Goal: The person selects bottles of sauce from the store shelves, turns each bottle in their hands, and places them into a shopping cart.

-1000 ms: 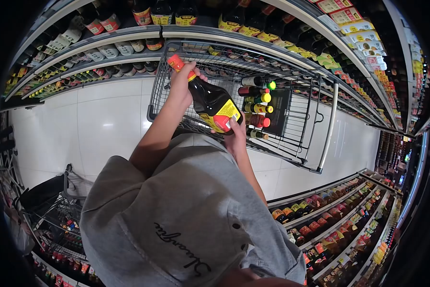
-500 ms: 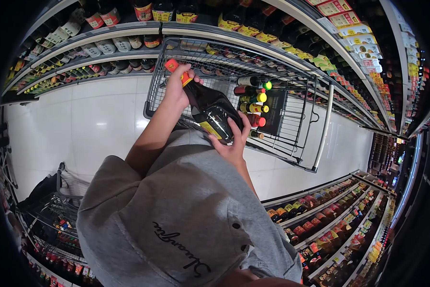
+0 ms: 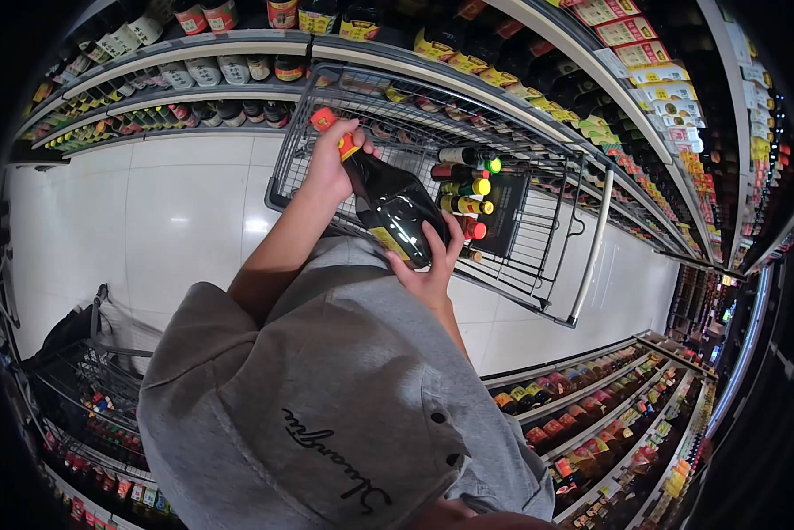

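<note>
A large dark sauce bottle [image 3: 397, 199] with a red cap and a yellow label lies slanted across my front, over the near side of the shopping cart [image 3: 273, 190]. My left hand [image 3: 333, 163] is wrapped around its neck just below the cap. Around the lower end, my right hand [image 3: 430, 265] grips with fingers and thumb on either side. Several smaller bottles [image 3: 466, 187] with green, yellow and red caps lie side by side in the cart, to the right of the held bottle. The held bottle hides part of the cart's basket.
Shelves of bottles [image 3: 361, 22] run along the far side, close behind the cart. More stocked shelves [image 3: 582, 411] stand at lower right. Another cart [image 3: 87, 371] is at lower left. The cart's handle [image 3: 594, 247] points right, over the pale tiled floor [image 3: 176, 221].
The view has shifted slightly, so the shelves sit a little differently. The bottle has turned a little in my hands, and both hands keep their hold on it.
</note>
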`<state>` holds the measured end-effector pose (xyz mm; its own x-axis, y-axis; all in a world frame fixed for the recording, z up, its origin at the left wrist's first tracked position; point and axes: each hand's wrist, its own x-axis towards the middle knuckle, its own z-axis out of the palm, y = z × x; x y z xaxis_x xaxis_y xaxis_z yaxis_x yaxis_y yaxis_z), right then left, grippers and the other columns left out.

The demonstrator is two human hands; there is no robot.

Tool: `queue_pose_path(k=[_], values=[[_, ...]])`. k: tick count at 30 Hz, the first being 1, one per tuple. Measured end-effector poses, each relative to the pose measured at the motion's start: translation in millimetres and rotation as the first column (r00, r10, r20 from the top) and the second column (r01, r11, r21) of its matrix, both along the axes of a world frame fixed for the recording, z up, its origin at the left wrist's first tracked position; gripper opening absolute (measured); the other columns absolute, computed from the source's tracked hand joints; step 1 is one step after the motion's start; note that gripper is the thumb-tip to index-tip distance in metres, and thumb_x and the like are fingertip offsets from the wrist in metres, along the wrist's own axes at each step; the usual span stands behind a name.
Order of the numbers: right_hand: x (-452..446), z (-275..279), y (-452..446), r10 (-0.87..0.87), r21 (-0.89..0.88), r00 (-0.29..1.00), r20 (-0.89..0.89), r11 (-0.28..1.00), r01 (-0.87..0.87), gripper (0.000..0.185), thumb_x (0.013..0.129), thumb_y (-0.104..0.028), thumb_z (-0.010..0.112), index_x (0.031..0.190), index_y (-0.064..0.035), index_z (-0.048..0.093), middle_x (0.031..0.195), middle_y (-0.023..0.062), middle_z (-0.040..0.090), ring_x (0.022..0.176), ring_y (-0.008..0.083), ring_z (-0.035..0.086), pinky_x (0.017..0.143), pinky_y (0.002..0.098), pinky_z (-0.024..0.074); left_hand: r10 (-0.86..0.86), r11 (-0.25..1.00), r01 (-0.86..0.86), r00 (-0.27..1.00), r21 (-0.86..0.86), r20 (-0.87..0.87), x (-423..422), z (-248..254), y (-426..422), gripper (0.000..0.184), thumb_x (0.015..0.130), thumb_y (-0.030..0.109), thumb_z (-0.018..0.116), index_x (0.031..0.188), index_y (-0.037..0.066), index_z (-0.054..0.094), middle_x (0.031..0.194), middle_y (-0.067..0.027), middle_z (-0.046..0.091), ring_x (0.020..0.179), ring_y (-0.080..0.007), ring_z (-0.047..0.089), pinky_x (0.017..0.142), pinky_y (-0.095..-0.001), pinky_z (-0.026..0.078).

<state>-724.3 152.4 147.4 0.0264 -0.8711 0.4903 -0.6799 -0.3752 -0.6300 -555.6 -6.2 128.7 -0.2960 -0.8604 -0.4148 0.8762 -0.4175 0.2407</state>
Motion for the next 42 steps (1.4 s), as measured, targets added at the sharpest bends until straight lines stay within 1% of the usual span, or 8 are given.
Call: queue_pose_path(k=[13, 14, 17, 19, 21, 23, 25, 42], values=[[-3, -12, 13, -0.062, 0.12, 0.991, 0.121, 0.992, 0.048, 0.077, 0.062, -0.018, 0.079, 0.127, -0.0018, 0.041, 0.128, 0.018, 0.041, 0.119, 0.0313, 0.043, 0.1, 0.0395, 0.0341, 0.005, 0.998, -0.008, 0.999, 0.065, 0.045, 3, -8, 18, 0.014, 0.081, 0.014, 0.059, 0.073, 0.01, 0.049, 0.063, -0.0031, 0.05, 0.063, -0.0207, 0.053, 0.07, -0.0384, 0.046], [-6, -21, 15, -0.088, 0.196, 0.952, 0.293, 0.98, 0.03, 0.079, 0.062, -0.016, 0.078, 0.129, -0.0013, 0.039, 0.128, 0.017, 0.041, 0.119, 0.0296, 0.043, 0.101, 0.0388, 0.0336, 0.009, 0.998, -0.012, 0.999, 0.058, 0.044, 2, -6, 18, 0.014, 0.081, 0.014, 0.059, 0.073, 0.01, 0.049, 0.063, -0.0031, 0.05, 0.063, -0.0207, 0.053, 0.07, -0.0384, 0.046], [8, -7, 14, -0.238, 0.346, 0.584, 0.776, 0.935, -0.079, 0.081, 0.064, -0.017, 0.076, 0.132, -0.0002, 0.035, 0.125, 0.0153, 0.042, 0.116, 0.0256, 0.044, 0.101, 0.036, 0.0327, -0.025, 0.996, 0.022, 0.999, 0.091, 0.026, 1, -2, 20, 0.014, 0.082, 0.013, 0.058, 0.074, 0.011, 0.048, 0.061, -0.0021, 0.048, 0.065, -0.0201, 0.052, 0.072, -0.0371, 0.045], [3, -15, 12, -0.265, 0.361, 0.492, 0.829, 0.926, -0.111, 0.076, 0.07, -0.018, 0.07, 0.134, -0.0019, 0.033, 0.125, 0.0165, 0.043, 0.115, 0.0273, 0.046, 0.1, 0.0383, 0.035, -0.038, 0.999, 0.038, 0.998, 0.017, 0.041, 0, 0, 22, 0.011, 0.082, 0.012, 0.059, 0.077, 0.011, 0.049, 0.061, -0.0022, 0.048, 0.065, -0.0203, 0.052, 0.073, -0.0377, 0.045], [3, -16, 12, -0.327, 0.354, 0.136, 0.935, 0.882, -0.31, 0.066, 0.076, -0.022, 0.062, 0.133, -0.0025, 0.034, 0.125, 0.0173, 0.045, 0.114, 0.029, 0.049, 0.098, 0.0418, 0.0387, -0.024, 0.999, 0.026, 0.999, -0.044, 0.049, 0, 0, 23, 0.01, 0.082, 0.011, 0.059, 0.082, 0.012, 0.049, 0.061, -0.0027, 0.049, 0.065, -0.0207, 0.053, 0.073, -0.0382, 0.045], [-4, -35, 10, -0.337, 0.346, 0.087, 0.937, 0.873, -0.344, 0.057, 0.083, -0.03, 0.054, 0.131, -0.004, 0.038, 0.125, 0.0163, 0.048, 0.112, 0.0301, 0.051, 0.095, 0.044, 0.0419, -0.05, 0.987, 0.057, 0.998, -0.149, 0.045, -2, 0, 22, 0.011, 0.083, 0.009, 0.058, 0.086, 0.013, 0.048, 0.061, -0.0032, 0.049, 0.065, -0.0212, 0.054, 0.073, -0.0386, 0.044], [-4, -19, 6, -0.626, 0.526, -0.082, 0.775, 0.712, -0.465, 0.055, 0.086, -0.041, 0.047, 0.128, -0.0061, 0.044, 0.124, 0.0143, 0.052, 0.112, 0.0294, 0.052, 0.093, 0.0432, 0.0432, -0.061, 0.98, 0.07, 0.997, -0.185, 0.054, -3, 7, 24, 0.012, 0.083, 0.008, 0.057, 0.087, 0.013, 0.047, 0.062, -0.0035, 0.05, 0.066, -0.0213, 0.055, 0.073, -0.0381, 0.045], [-18, -69, 11, -0.615, 0.508, -0.053, 0.787, 0.694, -0.51, 0.049, 0.086, -0.04, 0.041, 0.119, -0.0055, 0.053, 0.117, 0.0128, 0.059, 0.104, 0.0286, 0.057, 0.09, 0.0418, 0.0457, -0.128, 0.915, 0.195, 0.97, -0.353, 0.205, -5, 15, 38, 0.015, 0.085, 0.007, 0.059, 0.077, 0.01, 0.046, 0.062, -0.0021, 0.05, 0.064, -0.0168, 0.055, 0.07, -0.0335, 0.045]])
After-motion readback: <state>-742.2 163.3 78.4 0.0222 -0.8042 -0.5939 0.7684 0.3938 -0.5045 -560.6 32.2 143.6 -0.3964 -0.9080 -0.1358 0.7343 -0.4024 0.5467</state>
